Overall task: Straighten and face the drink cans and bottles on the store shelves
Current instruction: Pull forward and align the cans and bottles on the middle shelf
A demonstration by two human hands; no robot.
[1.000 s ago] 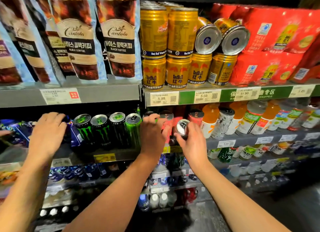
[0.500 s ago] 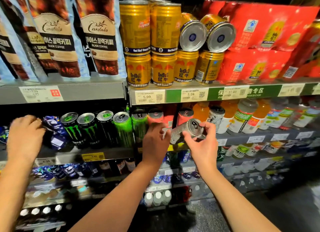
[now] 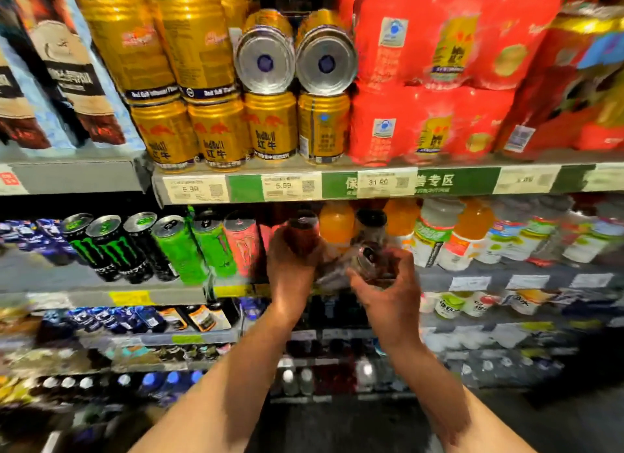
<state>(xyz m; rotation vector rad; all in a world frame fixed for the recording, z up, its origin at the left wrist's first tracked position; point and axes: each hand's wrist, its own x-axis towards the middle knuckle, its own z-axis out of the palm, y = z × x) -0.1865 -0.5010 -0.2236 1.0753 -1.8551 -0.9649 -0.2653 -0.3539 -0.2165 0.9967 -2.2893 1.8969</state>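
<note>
On the middle shelf (image 3: pixel 506 273), my left hand (image 3: pixel 292 277) grips a dark red can (image 3: pixel 303 233) that stands upright in the row. Just to its right, my right hand (image 3: pixel 388 293) holds a silver can (image 3: pixel 368 258) tilted off the shelf, with its top facing me. Black Monster cans (image 3: pixel 104 246), green cans (image 3: pixel 179 246) and a pink can (image 3: pixel 241 243) lean in a row to the left. On the upper shelf (image 3: pixel 243 187) stand gold Red Bull cans (image 3: pixel 216 131). Two gold cans (image 3: pixel 265 62) lie on their sides on top of them. The picture is blurred.
Orange and white drink bottles (image 3: pixel 435 233) fill the middle shelf to the right. Red multipacks (image 3: pixel 432 121) sit on the upper shelf at right, and coffee pouches (image 3: pixel 67 67) hang at upper left. Lower shelves hold small bottles and packets (image 3: pixel 111 317).
My left hand has closed round the dark red can. My right hand has drawn the silver can lower and nearer to me. Another hand at the far left has left view.
</note>
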